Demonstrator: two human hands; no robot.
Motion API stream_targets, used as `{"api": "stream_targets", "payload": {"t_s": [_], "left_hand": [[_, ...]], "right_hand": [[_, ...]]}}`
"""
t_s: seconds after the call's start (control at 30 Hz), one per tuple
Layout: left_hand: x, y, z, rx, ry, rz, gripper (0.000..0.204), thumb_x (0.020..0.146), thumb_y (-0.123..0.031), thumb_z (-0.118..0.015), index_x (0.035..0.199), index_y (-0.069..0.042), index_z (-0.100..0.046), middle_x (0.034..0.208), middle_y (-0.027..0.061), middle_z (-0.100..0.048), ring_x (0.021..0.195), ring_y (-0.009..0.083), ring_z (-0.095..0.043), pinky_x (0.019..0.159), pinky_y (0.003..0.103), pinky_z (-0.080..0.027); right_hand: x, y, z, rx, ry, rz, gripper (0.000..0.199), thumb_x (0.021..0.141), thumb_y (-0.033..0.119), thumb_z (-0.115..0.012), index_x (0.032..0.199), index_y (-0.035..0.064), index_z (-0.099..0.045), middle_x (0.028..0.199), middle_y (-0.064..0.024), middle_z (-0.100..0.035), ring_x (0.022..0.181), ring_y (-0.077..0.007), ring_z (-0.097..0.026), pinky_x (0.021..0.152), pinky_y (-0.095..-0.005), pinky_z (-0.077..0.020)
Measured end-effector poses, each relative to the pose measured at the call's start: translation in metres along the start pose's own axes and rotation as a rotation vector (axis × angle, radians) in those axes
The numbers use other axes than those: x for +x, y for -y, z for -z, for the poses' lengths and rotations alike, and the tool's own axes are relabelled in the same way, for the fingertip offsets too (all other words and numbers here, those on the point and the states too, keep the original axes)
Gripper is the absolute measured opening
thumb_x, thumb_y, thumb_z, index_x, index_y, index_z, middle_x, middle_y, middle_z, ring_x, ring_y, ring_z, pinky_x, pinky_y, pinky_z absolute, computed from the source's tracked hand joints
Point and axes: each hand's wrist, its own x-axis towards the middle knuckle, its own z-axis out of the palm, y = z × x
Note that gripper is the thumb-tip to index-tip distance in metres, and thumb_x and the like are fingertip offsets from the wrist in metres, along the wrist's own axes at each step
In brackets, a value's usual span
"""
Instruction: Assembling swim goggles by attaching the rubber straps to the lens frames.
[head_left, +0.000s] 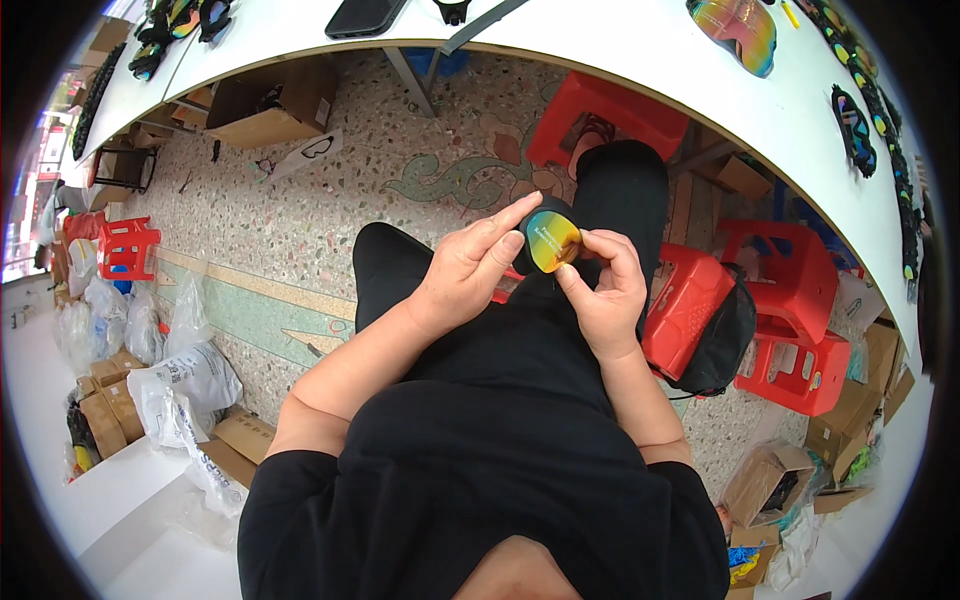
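Above my lap I hold a pair of goggles with a mirrored lens that shines yellow, green and orange, and a dark rim. My left hand is closed on their left side, thumb and fingers stretched along the dark rim. The fingers of my right hand pinch the lens's lower right edge. Most of the frame and any strap are hidden by my hands and black clothing.
On the curved white table ahead lie a phone, a large mirrored lens and more goggles. Red stools stand at my right, with a black bag. Cardboard boxes and plastic sacks sit on the floor.
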Motion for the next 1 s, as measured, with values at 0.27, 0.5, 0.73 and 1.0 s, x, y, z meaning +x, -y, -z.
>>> {"api": "stream_targets", "payload": {"t_s": [0.27,0.5,0.73,1.0], "left_hand": [[0.000,-0.002,0.002,-0.456,0.088,0.158,0.051,0.090,-0.007,-0.066,0.139,-0.009,-0.051,0.120,0.0060,-0.060,0.087,0.0071,-0.059,0.073,0.022,-0.051],[0.031,-0.021,0.028,0.023,0.329,0.065,0.067,0.070,-0.015,-0.084,0.131,-0.008,-0.058,0.116,0.0099,-0.066,0.103,0.0199,-0.065,0.091,0.032,-0.051],[0.038,-0.020,0.030,0.164,0.384,-0.049,0.070,0.065,-0.023,-0.088,0.128,-0.011,-0.062,0.116,0.0111,-0.068,0.112,0.0255,-0.063,0.100,0.037,-0.047],[0.039,-0.018,0.032,0.157,0.414,0.076,0.072,0.062,-0.023,-0.091,0.127,-0.009,-0.063,0.119,0.0093,-0.066,0.114,0.0229,-0.061,0.101,0.035,-0.045]], "right_hand": [[0.000,0.004,-0.002,0.012,0.010,-0.003,0.039,0.070,-0.003,-0.078,0.106,0.0004,-0.063,0.103,-0.0105,-0.062,0.091,-0.0184,-0.060,0.081,-0.0285,-0.0502],[-0.002,0.003,-0.001,0.009,0.071,0.002,0.039,0.070,-0.003,-0.079,0.105,0.0010,-0.064,0.102,-0.0102,-0.062,0.089,-0.0180,-0.060,0.079,-0.0282,-0.0505],[0.000,0.003,-0.001,0.054,0.111,-0.063,0.037,0.072,0.001,-0.078,0.105,0.0024,-0.064,0.101,-0.0093,-0.062,0.087,-0.0169,-0.061,0.079,-0.0278,-0.0507],[0.003,-0.002,0.001,0.078,0.124,-0.109,0.035,0.071,0.000,-0.079,0.102,0.0027,-0.063,0.099,-0.0077,-0.062,0.085,-0.0148,-0.060,0.078,-0.0267,-0.0501]]}}
